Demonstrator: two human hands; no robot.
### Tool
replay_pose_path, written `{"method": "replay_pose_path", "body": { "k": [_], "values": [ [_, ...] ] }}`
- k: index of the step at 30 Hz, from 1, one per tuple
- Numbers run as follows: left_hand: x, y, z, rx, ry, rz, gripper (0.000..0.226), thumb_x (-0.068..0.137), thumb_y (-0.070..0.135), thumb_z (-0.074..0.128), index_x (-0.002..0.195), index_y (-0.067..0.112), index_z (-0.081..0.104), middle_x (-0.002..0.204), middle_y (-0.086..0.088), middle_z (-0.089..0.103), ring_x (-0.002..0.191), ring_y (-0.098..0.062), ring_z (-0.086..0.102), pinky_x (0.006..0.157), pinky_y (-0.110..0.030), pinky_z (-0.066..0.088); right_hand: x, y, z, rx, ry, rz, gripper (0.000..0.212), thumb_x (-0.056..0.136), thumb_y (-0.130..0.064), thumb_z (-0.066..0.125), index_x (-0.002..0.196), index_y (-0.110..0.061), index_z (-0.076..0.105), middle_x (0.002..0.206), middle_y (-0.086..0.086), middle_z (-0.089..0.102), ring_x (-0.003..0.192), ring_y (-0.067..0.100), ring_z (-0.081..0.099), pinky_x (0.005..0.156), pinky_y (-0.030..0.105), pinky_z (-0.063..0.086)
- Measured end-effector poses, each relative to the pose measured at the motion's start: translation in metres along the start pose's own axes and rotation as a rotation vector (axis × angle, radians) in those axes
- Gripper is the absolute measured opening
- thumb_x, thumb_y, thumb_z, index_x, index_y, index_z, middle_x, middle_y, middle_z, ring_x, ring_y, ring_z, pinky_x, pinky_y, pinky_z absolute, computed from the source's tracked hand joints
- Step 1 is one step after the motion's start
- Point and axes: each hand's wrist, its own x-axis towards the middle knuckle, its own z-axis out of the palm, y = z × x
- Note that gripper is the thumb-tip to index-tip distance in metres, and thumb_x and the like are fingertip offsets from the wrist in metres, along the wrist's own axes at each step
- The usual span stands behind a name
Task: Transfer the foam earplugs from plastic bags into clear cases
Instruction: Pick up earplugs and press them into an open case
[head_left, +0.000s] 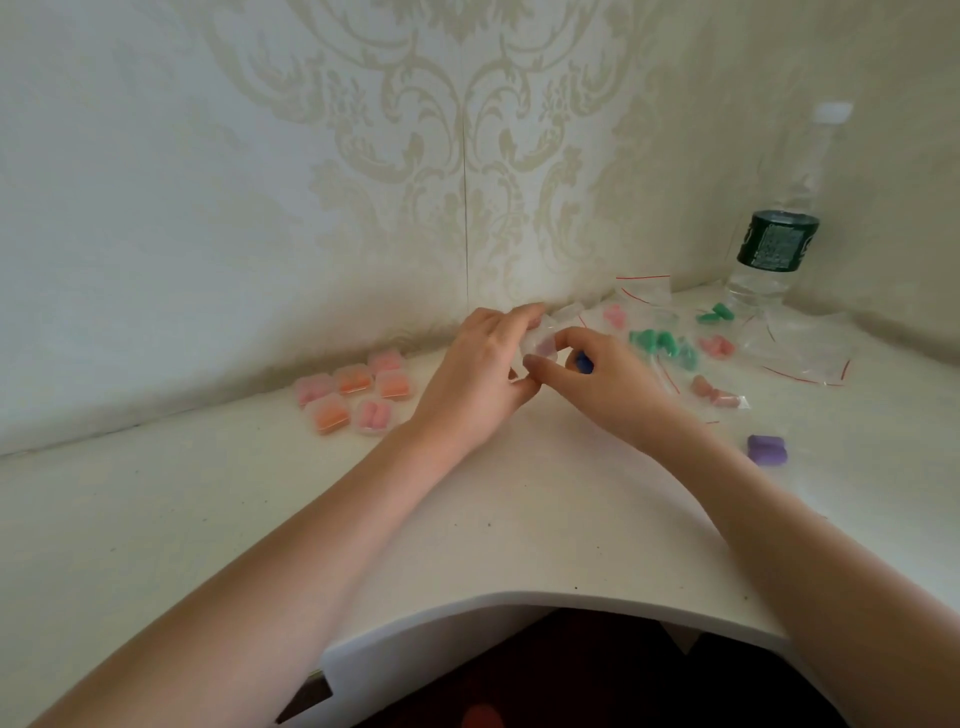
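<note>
My left hand (480, 371) and my right hand (605, 382) meet near the back of the white table (519, 519). Between their fingertips they pinch a small clear case (543, 343) with a purplish earplug inside. A blue earplug (584, 362) shows under my right fingers. Several closed clear cases with pink and orange earplugs (353, 392) lie to the left. Plastic bags holding green earplugs (662, 345) and pink earplugs (717, 347) lie to the right. A purple pair (768, 449) sits alone at the right.
A water bottle (779, 244) with a dark green label stands in the back right corner. Empty red-sealed bags (800, 358) are spread before it. Patterned walls close the table's back and right sides. The table's curved front edge (545, 597) is near me.
</note>
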Motion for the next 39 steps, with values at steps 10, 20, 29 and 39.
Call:
{"method": "replay_pose_path", "body": {
  "k": [10,20,29,39],
  "values": [
    [0.004,0.004,-0.006,-0.425,0.081,-0.369,0.026,0.077,0.017,0.077,0.1,0.014,0.067,0.09,0.008,0.068,0.08,-0.006,0.064,0.07,-0.017,0.052,0.001,-0.001,-0.006,0.122,0.027,-0.126,0.03,0.09,-0.053,0.052,0.113,-0.036,0.059,0.067,-0.003,0.035,0.056,0.004,0.034,0.054,0.011,0.033],
    [0.007,0.004,-0.011,-1.391,-0.225,-0.787,0.021,0.092,0.011,0.057,0.111,0.004,0.063,0.097,-0.004,0.07,0.091,-0.014,0.069,0.082,-0.022,0.055,0.005,0.004,-0.013,0.172,0.036,-0.231,0.028,0.091,-0.037,0.061,0.117,-0.029,0.065,0.063,-0.005,0.028,0.055,0.005,0.028,0.054,0.015,0.028],
    [0.007,0.002,-0.01,-1.474,-0.172,-0.81,0.017,0.091,0.01,0.057,0.104,0.005,0.065,0.096,-0.007,0.072,0.094,-0.016,0.069,0.088,-0.024,0.054,0.002,-0.003,-0.011,0.178,0.05,-0.224,0.025,0.091,-0.039,0.06,0.112,-0.027,0.065,0.065,-0.002,0.035,0.055,0.003,0.033,0.053,0.011,0.032],
    [0.006,0.004,-0.008,-1.539,-0.169,-0.862,0.022,0.09,0.013,0.058,0.108,0.003,0.063,0.114,-0.005,0.069,0.103,-0.017,0.066,0.08,-0.026,0.057,-0.002,-0.002,-0.004,-0.032,0.047,-0.298,0.028,0.098,-0.038,0.048,0.104,-0.011,0.053,0.067,0.003,0.045,0.055,0.004,0.039,0.055,0.013,0.036]
  ]
}}
